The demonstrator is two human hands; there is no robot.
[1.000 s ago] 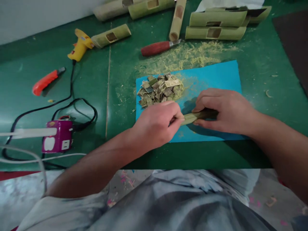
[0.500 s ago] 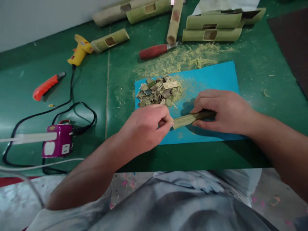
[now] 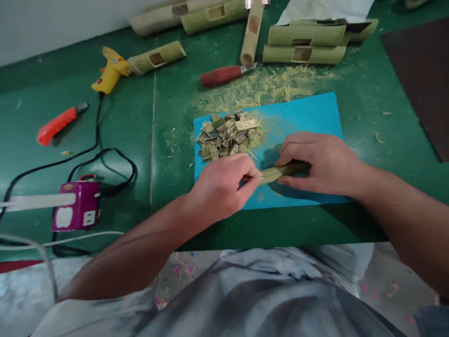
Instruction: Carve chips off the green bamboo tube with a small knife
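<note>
A split piece of bamboo (image 3: 272,175), green and narrow, is held between both hands just over a blue sheet (image 3: 308,110). My right hand (image 3: 321,161) is closed around its right part, thumb on the near side and fingers on the far side. At the left end, my left hand (image 3: 228,182) pinches the bamboo with thumb and forefinger, hiding that tip. A heap of bamboo chips (image 3: 228,135) lies on the sheet just beyond my left hand.
Beyond the sheet are sawdust (image 3: 280,89), a red-handled knife (image 3: 224,75) and cut bamboo tubes (image 3: 305,35). On the left lie a yellow glue gun (image 3: 110,70), an orange cutter (image 3: 58,124), a purple power adapter (image 3: 75,206) and black cable. A dark board (image 3: 421,79) is at right.
My left hand has slid rightward along the bamboo, closer to my right hand, covering more of its left end. The whole view has shifted slightly; my right hand keeps its grip.
</note>
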